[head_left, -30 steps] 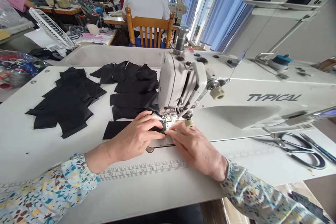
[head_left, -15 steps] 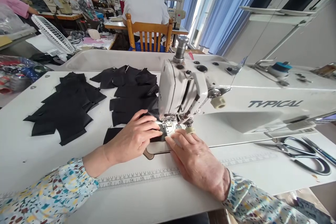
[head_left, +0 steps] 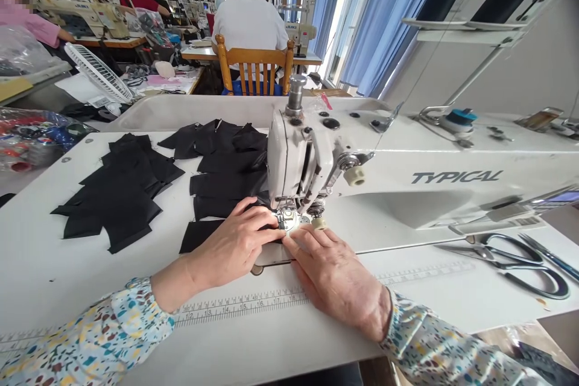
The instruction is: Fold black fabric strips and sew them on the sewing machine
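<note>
While left-hand grip [head_left: 235, 247], right-hand grip [head_left: 332, 277] spread flat, black fabric [head_left: 272, 227] long axis points right.

Your right hand [head_left: 335, 283] now sits closer to your left hand [head_left: 230, 247], fingertips nearly touching; less of the black fabric [head_left: 274, 239] shows between them.

Long blue curtains [head_left: 389, 18] hang beside bright windows [head_left: 337, 12] along the right of the workroom. A person in a white shirt [head_left: 248, 21] sits on a wooden slat-back chair [head_left: 253, 66] at a far tabletop [head_left: 307, 60]. More sewing machines [head_left: 85, 15] stand at the left, near a white fan [head_left: 99, 75].
</note>
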`<control>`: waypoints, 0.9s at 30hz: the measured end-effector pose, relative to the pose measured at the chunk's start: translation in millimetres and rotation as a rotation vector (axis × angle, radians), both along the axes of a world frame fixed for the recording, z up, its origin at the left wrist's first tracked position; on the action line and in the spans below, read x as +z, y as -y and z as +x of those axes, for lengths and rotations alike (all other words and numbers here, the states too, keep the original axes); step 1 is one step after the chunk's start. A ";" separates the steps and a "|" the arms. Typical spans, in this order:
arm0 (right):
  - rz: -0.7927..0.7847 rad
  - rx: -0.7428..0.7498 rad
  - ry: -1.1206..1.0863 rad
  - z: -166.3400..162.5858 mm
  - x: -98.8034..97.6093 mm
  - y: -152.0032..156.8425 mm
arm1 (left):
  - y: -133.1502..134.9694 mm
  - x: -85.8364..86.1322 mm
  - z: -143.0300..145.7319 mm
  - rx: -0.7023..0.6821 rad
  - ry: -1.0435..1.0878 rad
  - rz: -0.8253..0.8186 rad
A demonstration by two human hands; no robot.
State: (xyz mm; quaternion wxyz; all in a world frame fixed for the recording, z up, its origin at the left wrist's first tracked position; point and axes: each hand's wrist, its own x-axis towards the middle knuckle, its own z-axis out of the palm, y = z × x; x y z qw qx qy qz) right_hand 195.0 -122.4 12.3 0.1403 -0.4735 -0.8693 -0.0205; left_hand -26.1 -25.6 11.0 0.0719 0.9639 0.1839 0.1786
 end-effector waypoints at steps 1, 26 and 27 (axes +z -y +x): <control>-0.010 0.004 -0.035 1.8 0.3 -0.3 | 0.6 -0.3 -0.1 -0.003 0.003 -0.005; -0.093 0.053 -0.150 9.2 4.9 -5.3 | 7.2 0.5 -7.6 -0.038 -0.047 0.033; -0.091 0.050 -0.151 8.9 5.3 -5.6 | 7.0 0.5 -8.1 -0.041 -0.048 0.039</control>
